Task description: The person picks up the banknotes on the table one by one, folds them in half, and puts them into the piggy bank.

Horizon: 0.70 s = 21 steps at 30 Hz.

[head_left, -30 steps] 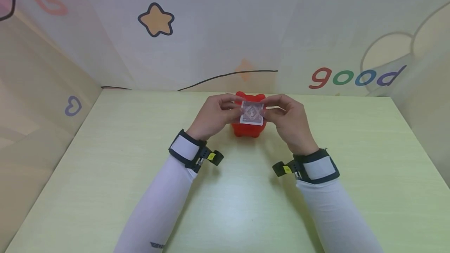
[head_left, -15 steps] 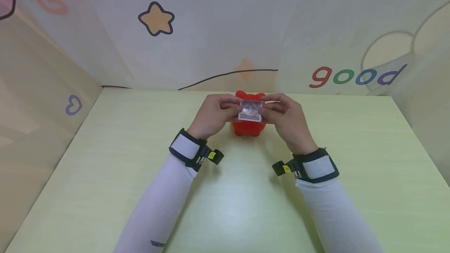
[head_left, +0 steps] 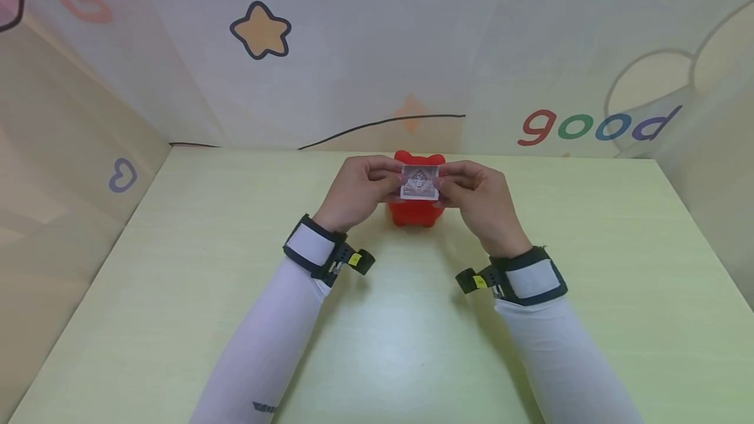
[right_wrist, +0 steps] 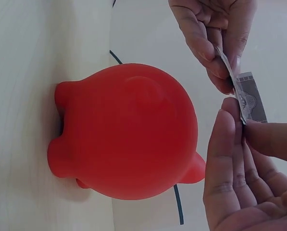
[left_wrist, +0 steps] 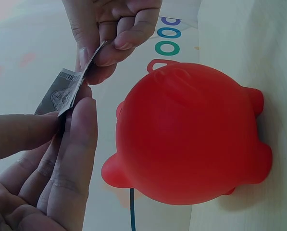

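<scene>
A folded grey banknote (head_left: pixel 419 183) is stretched between both hands in the head view. My left hand (head_left: pixel 362 188) pinches its left end between thumb and fingers. At the other end, my right hand (head_left: pixel 480 200) pinches it the same way. Behind and below the note stands a red piggy bank (head_left: pixel 415 213), partly covered by hands and paper. Seen from the left wrist, the banknote (left_wrist: pixel 61 94) is bent at a crease, one flap sticking out, apart from the piggy bank (left_wrist: pixel 181 134). The bank's slot is not visible.
The pale wooden table (head_left: pixel 377 345) ends at a backdrop (head_left: pixel 377 51) printed with a star, hearts and the word "good". Both wrists wear black straps with small cameras (head_left: pixel 360 262) jutting inward above the tabletop.
The banknote looks shorter from top to bottom than a second ago, after tilting midway. My right thumb has shifted slightly left over its edge. The piggy bank has stayed put.
</scene>
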Tool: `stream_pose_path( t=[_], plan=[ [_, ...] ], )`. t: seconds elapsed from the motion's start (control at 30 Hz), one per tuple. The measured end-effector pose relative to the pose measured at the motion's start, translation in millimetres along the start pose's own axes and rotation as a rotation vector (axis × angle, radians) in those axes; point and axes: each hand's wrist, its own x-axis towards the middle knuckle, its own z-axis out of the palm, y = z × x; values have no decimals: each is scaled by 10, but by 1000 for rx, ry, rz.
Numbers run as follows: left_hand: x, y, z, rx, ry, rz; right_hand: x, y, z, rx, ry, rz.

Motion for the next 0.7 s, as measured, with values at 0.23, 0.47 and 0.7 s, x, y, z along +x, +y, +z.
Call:
stream_pose_path(
  t=[0.23,0.47,0.7],
  plan=[
    [-93,172,7,-24,-17,-12,0,5,-7,0,5,-5],
    [0,-12,-6,-22,-19,28,-2,-5,-8,-4,7,-3],
    [8,-28,-11,-22,-14,37,3,1,-2,-17,1,-13]
  ],
)
